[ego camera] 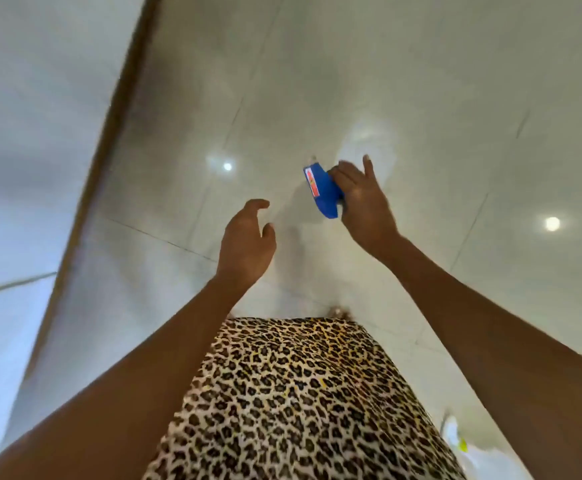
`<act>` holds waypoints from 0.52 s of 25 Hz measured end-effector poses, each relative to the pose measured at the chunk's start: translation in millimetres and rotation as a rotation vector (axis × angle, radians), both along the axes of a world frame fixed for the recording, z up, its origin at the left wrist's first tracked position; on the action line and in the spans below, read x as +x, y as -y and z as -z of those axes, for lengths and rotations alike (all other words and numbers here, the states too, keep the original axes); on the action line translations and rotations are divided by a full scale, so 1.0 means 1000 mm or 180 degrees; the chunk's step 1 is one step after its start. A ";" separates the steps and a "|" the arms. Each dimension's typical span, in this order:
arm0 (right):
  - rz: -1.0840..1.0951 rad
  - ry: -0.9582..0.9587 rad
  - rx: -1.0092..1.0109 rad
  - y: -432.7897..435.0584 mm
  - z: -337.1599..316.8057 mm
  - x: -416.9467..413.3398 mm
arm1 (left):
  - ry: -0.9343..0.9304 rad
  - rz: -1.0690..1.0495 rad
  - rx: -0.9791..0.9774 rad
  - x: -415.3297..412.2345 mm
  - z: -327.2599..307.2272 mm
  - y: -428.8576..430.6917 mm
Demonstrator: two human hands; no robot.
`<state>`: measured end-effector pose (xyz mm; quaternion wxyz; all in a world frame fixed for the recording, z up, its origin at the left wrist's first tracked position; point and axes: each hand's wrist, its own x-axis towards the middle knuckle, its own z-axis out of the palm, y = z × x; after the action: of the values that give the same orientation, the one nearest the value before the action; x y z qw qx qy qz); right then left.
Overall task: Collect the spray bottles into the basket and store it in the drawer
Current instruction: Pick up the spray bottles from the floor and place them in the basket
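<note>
Item: one blue bottle (322, 188) with a red-and-white label, held at about one o'clock from the centre of the head view, above a glossy tiled floor (421, 81). Right hand (362, 199): wrapped around the bottle's far side, thumb and index finger raised free, the other fingers closed on it; the spray head is not visible, so it may be hidden behind the hand. Left hand (248, 244): empty, fingers loosely curled and spread, at about eleven o'clock from the leopard-print skirt (293, 393), apart from the bottle. Basket and drawer: not in view. Wall (22, 133) with a brown skirting strip (102, 133) runs along nine to eleven o'clock. Step in hand, by judgement: carrying the bottle toward the basket. To do it well, close the raised fingers fully around the body, keep the bottle upright so nothing leaks, and use the free left hand to steady the basket or take the next bottle. Count: bottles one; hands two, one holding and one free; ceiling-light reflections on the floor two; unclear pale object (454, 434) at five o'clock one, too blurred to name.
</note>
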<state>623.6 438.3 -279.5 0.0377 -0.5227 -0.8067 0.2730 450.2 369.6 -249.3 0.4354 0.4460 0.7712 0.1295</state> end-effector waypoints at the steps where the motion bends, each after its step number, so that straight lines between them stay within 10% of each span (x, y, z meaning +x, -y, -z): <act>1: 0.0253 -0.0299 -0.0211 0.002 -0.035 -0.012 | 0.0028 0.0031 0.0063 -0.006 -0.035 -0.004; 13: 0.0346 -0.2249 -0.1267 0.018 -0.487 -0.122 | 0.0532 -0.0545 0.1263 -0.064 -0.463 0.002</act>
<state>501.1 420.1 207.1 0.2250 -0.4358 -0.6468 0.5841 386.3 367.2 213.9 0.3890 0.4436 0.7269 0.3515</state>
